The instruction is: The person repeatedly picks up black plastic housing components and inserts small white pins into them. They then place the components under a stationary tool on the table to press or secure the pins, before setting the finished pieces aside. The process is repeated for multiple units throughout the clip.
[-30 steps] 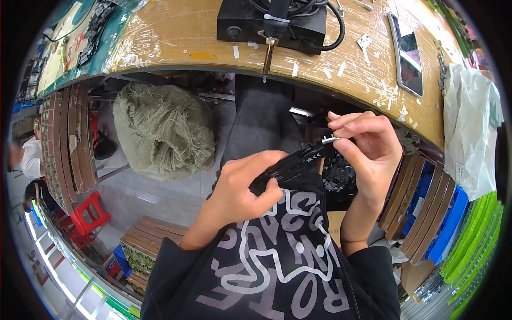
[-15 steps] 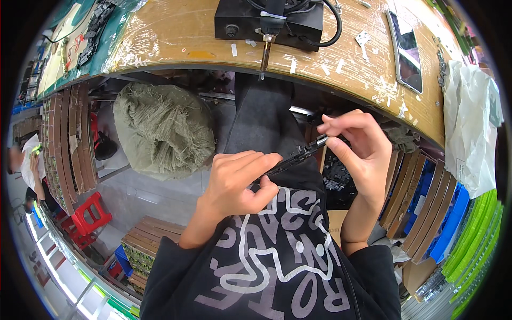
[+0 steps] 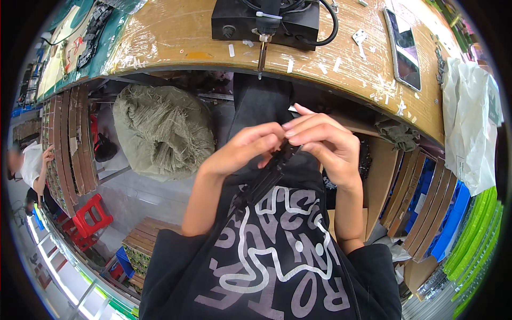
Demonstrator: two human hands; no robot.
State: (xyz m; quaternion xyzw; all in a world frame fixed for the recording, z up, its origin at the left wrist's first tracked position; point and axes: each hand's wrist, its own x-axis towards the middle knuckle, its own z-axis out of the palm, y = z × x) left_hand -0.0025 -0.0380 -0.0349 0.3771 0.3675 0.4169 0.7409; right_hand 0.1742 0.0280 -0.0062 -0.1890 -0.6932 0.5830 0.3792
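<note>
Both hands meet in front of my chest at the upper end of a long, narrow black part (image 3: 268, 175), which looks like plastic. The part slants down to the left, its lower end over my dark shirt. My left hand (image 3: 246, 148) has bent fingers closed at the part's top end. From the right, my right hand (image 3: 329, 151) brings its fingertips to the same end, thumb and fingers pinched together. What exactly lies between the fingertips is hidden.
Ahead is a workbench (image 3: 176, 37) with a black box (image 3: 224, 26), a thin-tipped tool (image 3: 262, 56) jutting over the edge, and a phone (image 3: 404, 50). A stuffed sack (image 3: 162, 133) stands left, a cardboard box (image 3: 381, 170) right. A person (image 3: 33, 165) is far left.
My right hand has moved left and my left hand up, so they now meet. The black part has tilted steeper, its lower end swinging down toward my shirt.
</note>
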